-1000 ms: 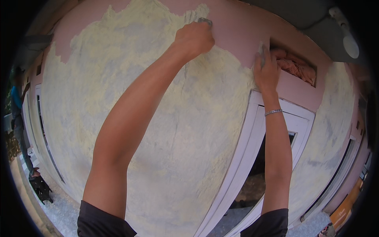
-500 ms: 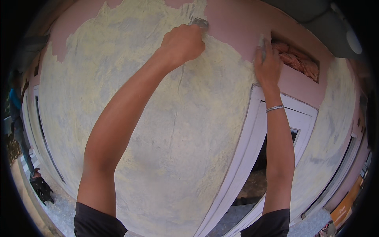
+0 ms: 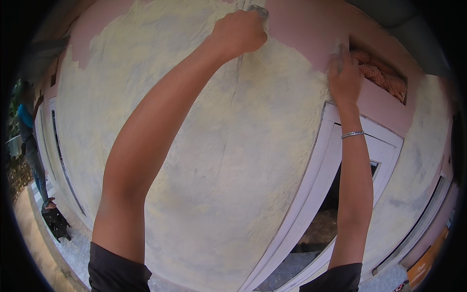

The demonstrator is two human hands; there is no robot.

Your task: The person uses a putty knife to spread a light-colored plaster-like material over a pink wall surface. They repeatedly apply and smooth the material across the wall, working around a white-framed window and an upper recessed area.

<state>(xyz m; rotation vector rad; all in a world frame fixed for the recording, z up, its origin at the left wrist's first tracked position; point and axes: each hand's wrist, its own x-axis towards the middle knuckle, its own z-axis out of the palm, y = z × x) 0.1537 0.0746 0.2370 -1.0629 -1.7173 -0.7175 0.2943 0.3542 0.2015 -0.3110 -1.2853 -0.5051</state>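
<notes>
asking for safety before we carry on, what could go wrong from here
The grey tool in the left hand could slip and gouge the pale coating, as it is near that coating's upper edge. The right hand, close beside the bundled cloth, might brush or smear it. At far left, another person stands on a black stool, which could tip if they lean.

A person (image 3: 26,127) in blue and grey stands on a black stool (image 3: 57,225) over pale flooring (image 3: 81,253), far left. At right, rumpled reddish checked cloth (image 3: 380,80) sits in a recess (image 3: 361,46) above a white door frame (image 3: 304,197); an orange panel (image 3: 428,260) shows below.
</notes>
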